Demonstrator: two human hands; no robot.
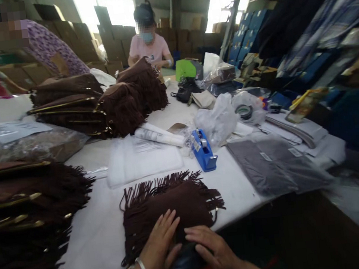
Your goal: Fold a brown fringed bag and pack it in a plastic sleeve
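A fringed brown bag [178,197] lies flat at the near edge of a white table [89,235], seemingly so that both hands can reach it. The left hand [159,242] rests palm down on its near part, fingers extended, gripping nothing. The right hand [214,249] is also open, fingers slightly bent, at the bag's near right edge; from here I cannot tell whether its fingertips press the fabric. A bag stack [19,185] sits at left, piled perhaps to save room. Beyond the bag, a blue tape dispenser [204,155] stands apparently within easy reach. A co-worker [150,49] faces the table's far side.
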